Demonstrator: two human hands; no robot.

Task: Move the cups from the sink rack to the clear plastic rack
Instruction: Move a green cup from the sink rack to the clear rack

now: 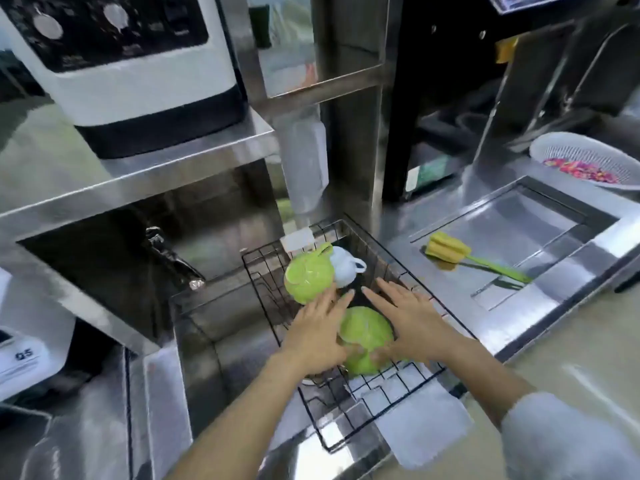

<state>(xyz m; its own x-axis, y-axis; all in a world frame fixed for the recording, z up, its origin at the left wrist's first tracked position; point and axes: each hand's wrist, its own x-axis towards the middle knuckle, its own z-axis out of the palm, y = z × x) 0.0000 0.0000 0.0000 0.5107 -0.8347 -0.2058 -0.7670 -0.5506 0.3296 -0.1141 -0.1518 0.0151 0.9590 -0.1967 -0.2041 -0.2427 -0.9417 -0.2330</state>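
Green cup [367, 329] at my fingers [341, 306]: glossy, smooth glaze. Rack [341, 415]: black wire. Sink [221, 358]: brushed steel, reflective. Colander [568, 140]: white matt plastic.

Machine [121, 64], white and black, stood on steel shelf [194, 155]; yellow brush [448, 252] with green handle lay in recessed tray [540, 216]; white colander [561, 142] held pink bits

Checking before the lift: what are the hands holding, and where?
Nothing gripped yet: left hand and right hand, fingers straight, flank the near green cup at its sides.
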